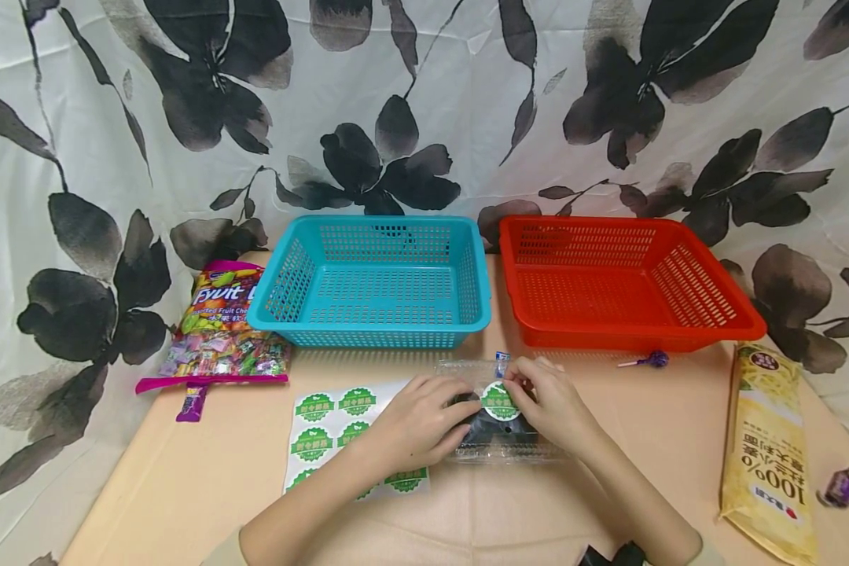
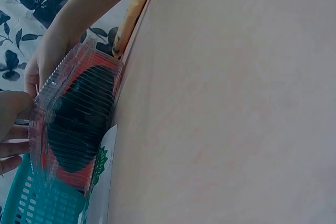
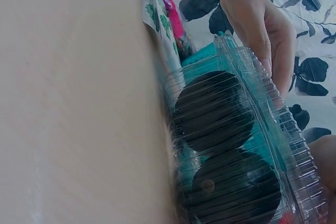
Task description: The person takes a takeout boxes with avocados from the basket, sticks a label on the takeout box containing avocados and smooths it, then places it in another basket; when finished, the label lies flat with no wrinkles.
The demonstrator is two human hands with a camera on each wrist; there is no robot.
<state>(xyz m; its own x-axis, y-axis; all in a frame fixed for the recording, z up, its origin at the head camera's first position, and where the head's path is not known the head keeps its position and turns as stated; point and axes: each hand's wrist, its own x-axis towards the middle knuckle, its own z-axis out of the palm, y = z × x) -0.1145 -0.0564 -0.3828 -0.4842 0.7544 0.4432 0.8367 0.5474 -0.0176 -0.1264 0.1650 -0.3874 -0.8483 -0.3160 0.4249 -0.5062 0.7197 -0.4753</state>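
A clear plastic clamshell box (image 1: pixel 509 452) with dark, round pieces of produce (image 3: pixel 215 111) inside lies in front of me. Over its lid is a round green-and-white sticker (image 1: pixel 499 402). My right hand (image 1: pixel 553 401) pinches the sticker's right edge between thumb and forefinger. My left hand (image 1: pixel 420 417) rests on the left part of the box with loosely bent fingers, their tips near the sticker's left side. Under my left forearm lies a white sheet of matching stickers (image 1: pixel 332 417), partly covered by it. In the left wrist view, fingers (image 2: pixel 13 148) reach over the ribbed lid.
A blue basket (image 1: pixel 371 338) and a red basket (image 1: pixel 630 339) stand behind the box. On the left are a candy bag (image 1: pixel 226 330) and a purple candy (image 1: pixel 192 402). A lollipop (image 1: pixel 654 359), a yellow pasta packet (image 1: pixel 767 464) and another wrapped candy (image 1: pixel 840 487) lie rightward.
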